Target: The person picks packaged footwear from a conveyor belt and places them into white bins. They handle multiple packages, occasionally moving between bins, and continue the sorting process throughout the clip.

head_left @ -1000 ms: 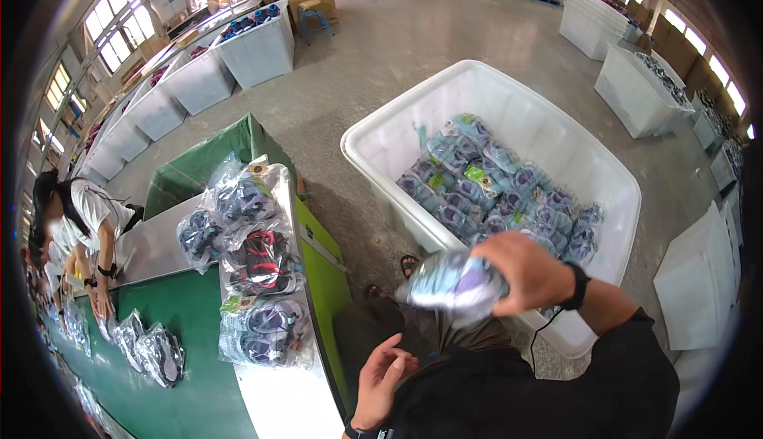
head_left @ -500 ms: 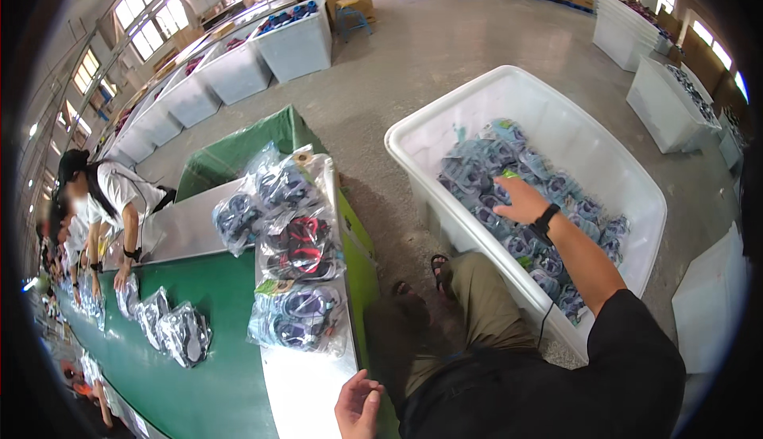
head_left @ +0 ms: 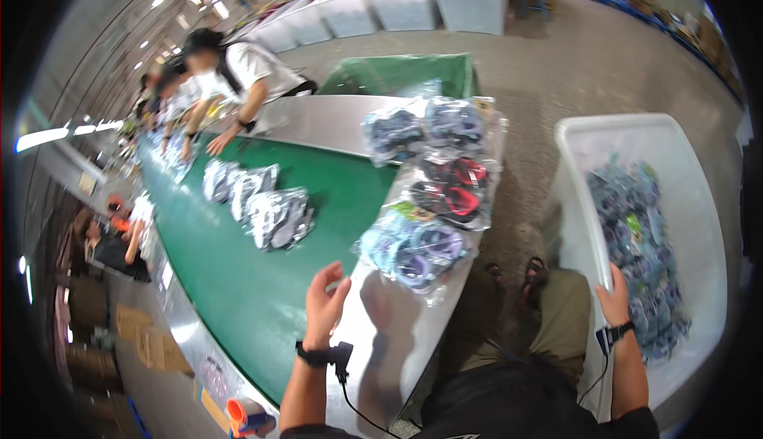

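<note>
- Bagged goods (head_left: 417, 248) lie piled on the steel desk (head_left: 381, 336), just ahead of left hand (head_left: 324, 305).
- Left hand's grip open, empty, raised over desk.
- Right hand (head_left: 613, 296) rests on white bin (head_left: 576, 200) rim, holding nothing.
- Green belt (head_left: 238, 280) alongside.

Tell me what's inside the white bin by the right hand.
The white bin holds a heap of clear bagged blue-grey items; the right hand rests at its near rim. Lower layers and the bin floor beneath the heap are covered.
</note>
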Tool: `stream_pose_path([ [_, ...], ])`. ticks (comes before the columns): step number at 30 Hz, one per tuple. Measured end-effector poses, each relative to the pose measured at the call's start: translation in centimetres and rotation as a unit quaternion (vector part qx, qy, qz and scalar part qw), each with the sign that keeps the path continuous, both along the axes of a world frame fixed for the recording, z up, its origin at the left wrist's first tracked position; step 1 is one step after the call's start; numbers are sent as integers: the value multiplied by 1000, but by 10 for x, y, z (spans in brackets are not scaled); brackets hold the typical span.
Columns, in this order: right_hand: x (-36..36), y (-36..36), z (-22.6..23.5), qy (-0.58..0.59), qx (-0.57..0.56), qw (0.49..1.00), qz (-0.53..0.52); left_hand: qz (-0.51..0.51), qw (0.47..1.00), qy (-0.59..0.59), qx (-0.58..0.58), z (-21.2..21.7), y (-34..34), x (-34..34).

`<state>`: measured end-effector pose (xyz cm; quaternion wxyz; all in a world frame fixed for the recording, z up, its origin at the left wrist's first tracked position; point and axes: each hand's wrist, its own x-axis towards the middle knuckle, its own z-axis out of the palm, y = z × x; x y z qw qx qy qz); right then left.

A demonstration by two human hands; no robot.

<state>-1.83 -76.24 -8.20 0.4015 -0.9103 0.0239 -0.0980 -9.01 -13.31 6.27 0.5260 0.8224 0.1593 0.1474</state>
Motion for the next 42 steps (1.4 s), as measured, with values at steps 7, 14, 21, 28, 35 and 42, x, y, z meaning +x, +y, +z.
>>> stream_pose_path([
  [7, 4, -17, -22, 50, 79, 995, -21, 132, 968, 64, 206, -38, 143, 66],
  [14, 5, -15, -26, 62, 84, 993, -52, 152, 909, 127, 367, -67, 208, 109],
  [21, 1, -12, -19, 30, 31, 998, -39, 97, 898, 48, 427, -85, 149, 63],
  [28, 4, -7, -15, 45, 58, 996, -39, 162, 950, -60, -261, -75, 104, -29],
  [35, 4, -10, -16, 53, 67, 996, -26, 291, 791, -83, -532, -79, 106, -60],
  [42, 4, -15, -22, 58, 38, 997, -32, 308, 908, 31, -284, -51, 82, -30],
])
